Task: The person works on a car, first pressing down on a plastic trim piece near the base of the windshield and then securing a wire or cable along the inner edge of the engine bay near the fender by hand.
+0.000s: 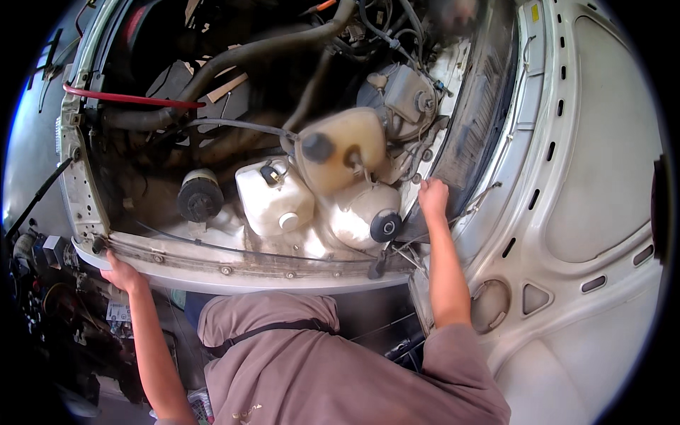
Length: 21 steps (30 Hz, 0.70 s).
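Observation:
Inside an open engine bay, my left hand [124, 275] grips the near fender edge [185, 276] at its left end, fingers curled round it. My right hand [433, 195] is closed beside a bolt on the metal rail [436, 139] at the bay's right side; what its fingers hold is too small to tell. Between my hands are a white plastic reservoir [269, 205], a yellowish tank [329, 166], a metal dome [350, 219] with a black centre, and a black canister [199, 202].
Hoses [248, 53] and a red tube [134, 98] cross the upper bay. A light body panel [605, 142] with slots fills the right side. A thin black strut [42, 191] stands at far left, above dark clutter [57, 297]. My torso is below the fender.

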Each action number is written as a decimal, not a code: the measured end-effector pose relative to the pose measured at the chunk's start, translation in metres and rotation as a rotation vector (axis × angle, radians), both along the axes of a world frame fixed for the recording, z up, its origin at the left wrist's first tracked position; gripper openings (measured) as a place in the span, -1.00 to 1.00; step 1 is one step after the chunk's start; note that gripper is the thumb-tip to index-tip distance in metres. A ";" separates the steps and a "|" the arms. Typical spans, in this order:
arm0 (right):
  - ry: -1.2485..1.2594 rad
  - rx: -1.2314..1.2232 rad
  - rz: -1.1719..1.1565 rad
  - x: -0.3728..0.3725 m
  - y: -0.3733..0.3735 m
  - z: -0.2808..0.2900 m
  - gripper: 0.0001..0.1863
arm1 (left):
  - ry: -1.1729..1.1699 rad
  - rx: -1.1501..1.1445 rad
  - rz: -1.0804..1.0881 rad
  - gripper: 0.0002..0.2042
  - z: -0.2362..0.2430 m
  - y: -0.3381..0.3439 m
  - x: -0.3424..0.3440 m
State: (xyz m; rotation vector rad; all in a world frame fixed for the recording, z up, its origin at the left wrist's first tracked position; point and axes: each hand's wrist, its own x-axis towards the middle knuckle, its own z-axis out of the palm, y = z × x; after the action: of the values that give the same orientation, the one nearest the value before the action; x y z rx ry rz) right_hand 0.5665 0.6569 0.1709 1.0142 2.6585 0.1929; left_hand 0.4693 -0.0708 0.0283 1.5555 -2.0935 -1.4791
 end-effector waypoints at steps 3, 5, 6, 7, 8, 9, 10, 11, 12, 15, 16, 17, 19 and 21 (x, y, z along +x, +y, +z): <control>-0.048 0.016 0.006 -0.001 0.002 0.000 -0.79 | -0.039 0.029 -0.017 -0.49 0.006 0.000 0.000; -0.060 0.002 0.008 0.002 0.002 0.000 -0.79 | -0.001 0.039 -0.058 -0.48 -0.005 -0.011 0.007; -0.054 0.013 0.023 0.004 0.002 0.002 -0.79 | 0.039 0.052 -0.097 -0.48 -0.006 -0.010 0.008; -0.048 0.024 0.038 0.007 0.001 0.002 -0.80 | 0.038 0.050 -0.089 -0.48 -0.007 -0.009 0.007; -0.049 0.022 0.046 0.008 0.001 0.001 -0.80 | 0.040 0.011 -0.073 -0.51 -0.011 -0.007 0.006; -0.053 0.023 0.027 0.007 -0.005 0.004 -0.80 | 0.038 -0.029 -0.059 -0.54 -0.010 -0.006 0.007; -0.057 0.024 0.008 0.005 -0.009 0.005 -0.80 | -0.001 -0.035 -0.026 -0.53 -0.011 -0.009 0.008; -0.062 0.021 0.011 0.000 -0.010 0.004 -0.80 | -0.006 -0.037 -0.023 -0.53 -0.010 -0.010 0.009; -0.051 0.024 0.015 -0.003 -0.011 0.004 -0.80 | -0.003 -0.010 -0.009 -0.52 -0.007 -0.007 0.005; -0.046 0.017 -0.012 0.001 -0.011 0.009 -0.82 | -0.011 0.012 -0.028 -0.51 -0.016 -0.016 0.008; -0.044 0.006 -0.030 -0.003 -0.008 0.010 -0.82 | -0.015 0.005 -0.050 -0.51 -0.015 -0.008 0.005; -0.031 0.008 -0.019 -0.002 -0.012 0.010 -0.82 | -0.063 0.041 -0.004 -0.51 -0.007 -0.005 0.005; -0.056 0.003 -0.035 0.000 -0.008 0.004 -0.81 | -0.057 0.095 -0.029 -0.51 0.005 -0.006 0.001; -0.052 -0.012 -0.075 -0.004 -0.003 0.000 -0.78 | -0.070 0.059 -0.013 -0.52 0.001 -0.017 0.006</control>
State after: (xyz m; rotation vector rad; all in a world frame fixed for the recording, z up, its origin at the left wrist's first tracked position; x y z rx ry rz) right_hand 0.5622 0.6534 0.1713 1.0883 2.5672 0.1850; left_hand 0.4751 -0.0882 0.0291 1.6403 -2.1199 -1.5251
